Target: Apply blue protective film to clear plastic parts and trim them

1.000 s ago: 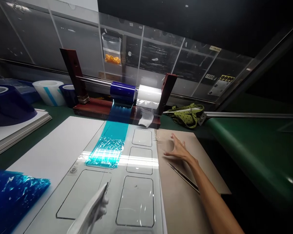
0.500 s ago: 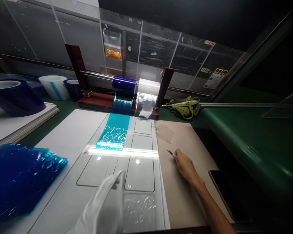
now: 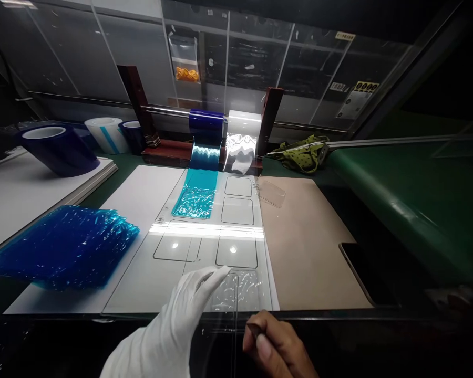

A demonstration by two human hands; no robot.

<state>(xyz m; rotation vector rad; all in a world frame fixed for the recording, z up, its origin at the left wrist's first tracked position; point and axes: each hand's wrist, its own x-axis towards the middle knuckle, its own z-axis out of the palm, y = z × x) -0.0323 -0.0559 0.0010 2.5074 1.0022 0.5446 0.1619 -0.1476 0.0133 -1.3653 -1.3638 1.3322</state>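
Note:
My left hand, in a white glove, is closed at the left side of a clear plastic panel, whose transparent edges are hard to follow. My bare right hand is just right of the panel, closed round a small knife; only a dark, blurred part of the knife shows. Beyond the gloved fingers lies a transparent sheet with black rounded outlines. A strip of turquoise film comes down onto it from a blue roll. Wrinkled clear film lies near the front edge.
A white film roll shares the rod with the blue one. Blue film pieces are piled left. Large rolls stand behind. Brown board, a phone and a green pouch are right. A small clear piece lies on the board.
My right hand has come from over the brown board down and left, close to my left hand. My left hand and the clear panel are now over the front edge. The view has shifted.

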